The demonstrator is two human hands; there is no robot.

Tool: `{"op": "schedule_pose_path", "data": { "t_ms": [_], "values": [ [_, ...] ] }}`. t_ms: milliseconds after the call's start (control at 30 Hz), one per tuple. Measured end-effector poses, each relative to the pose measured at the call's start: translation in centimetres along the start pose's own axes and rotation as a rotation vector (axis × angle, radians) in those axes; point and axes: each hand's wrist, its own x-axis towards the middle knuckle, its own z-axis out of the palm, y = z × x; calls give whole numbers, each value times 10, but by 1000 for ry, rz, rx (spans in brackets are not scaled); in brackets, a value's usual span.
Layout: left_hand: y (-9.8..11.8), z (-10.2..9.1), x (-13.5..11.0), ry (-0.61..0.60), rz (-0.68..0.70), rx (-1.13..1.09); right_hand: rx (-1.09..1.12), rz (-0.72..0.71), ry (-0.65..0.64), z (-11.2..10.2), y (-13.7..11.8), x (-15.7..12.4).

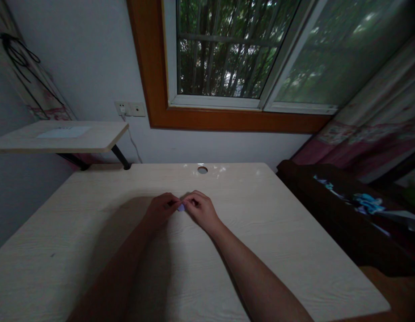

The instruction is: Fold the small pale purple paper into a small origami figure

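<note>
Between my fingertips is a small, flat, pale purple piece (181, 207) that looks like paper; its exact kind is too small to make out. My left hand (161, 209) pinches its left side with thumb and forefinger. From the right, my right hand (201, 209) pinches it as well, so the fingertips of both hands nearly meet. Fingers cover most of the piece, and only its lower part shows. Both hands are just over the pale wood-grain desk (207, 268), toward its far half.
A round cable hole (202, 170) lies beyond my hands near the desk's back edge. At the left a raised shelf (60, 145) on black legs carries a white sheet (64, 132). A dark brown piece of furniture (328, 210) with cloth items stands to the right.
</note>
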Motion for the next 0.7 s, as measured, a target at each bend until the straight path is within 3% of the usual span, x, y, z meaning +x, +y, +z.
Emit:
{"op": "schedule_pose_path", "data": {
  "t_ms": [367, 533, 600, 700],
  "values": [
    [-1, -3, 1, 108, -84, -71, 163, 187, 193, -3, 13, 2],
    [-3, -3, 2, 184, -94, -116, 185, 207, 191, -3, 15, 3],
    [-1, -2, 2, 176, -65, -135, 168, 179, 165, -2, 12, 2],
    [2, 0, 2, 73, -28, -136, 122, 123, 113, -1, 8, 1]
  ]
}}
